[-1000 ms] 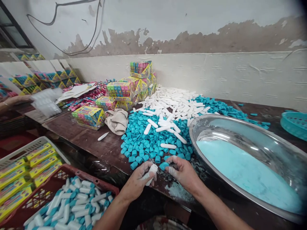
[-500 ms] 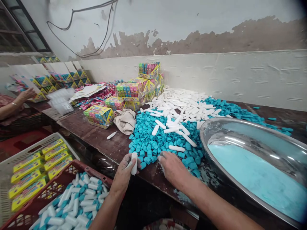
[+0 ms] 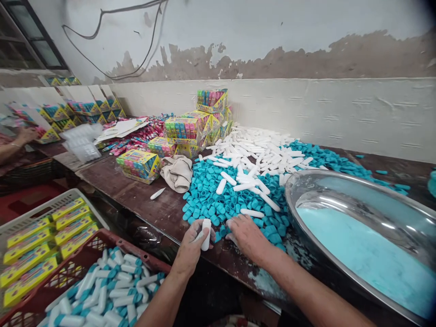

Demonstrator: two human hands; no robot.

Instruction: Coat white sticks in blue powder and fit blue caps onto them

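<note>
My left hand [image 3: 189, 249] is closed around a white plastic tube [image 3: 205, 234], held nearly upright in front of the table edge. My right hand [image 3: 248, 237] rests at the front of a heap of blue caps [image 3: 206, 190], its fingers curled down; whatever they pinch is hidden beneath them. White tubes [image 3: 262, 150] lie heaped behind the caps, and several are scattered on top of them. Below and left of my left hand, a red crate [image 3: 136, 251] holds many white tubes fitted with blue caps [image 3: 124, 300].
A steel basin [image 3: 293, 213] with light-blue powder [image 3: 361, 254] stands at right. A crumpled cloth [image 3: 177, 173], packed display boxes [image 3: 139, 164] and a lone white tube [image 3: 157, 194] lie left. A pale tray [image 3: 97, 215] holds yellow boxes. A co-worker's hand [image 3: 27, 135] shows far left.
My left hand has moved right, bringing the white tube closer to my right hand and the caps. My right hand has shifted slightly right. The view has turned a little.
</note>
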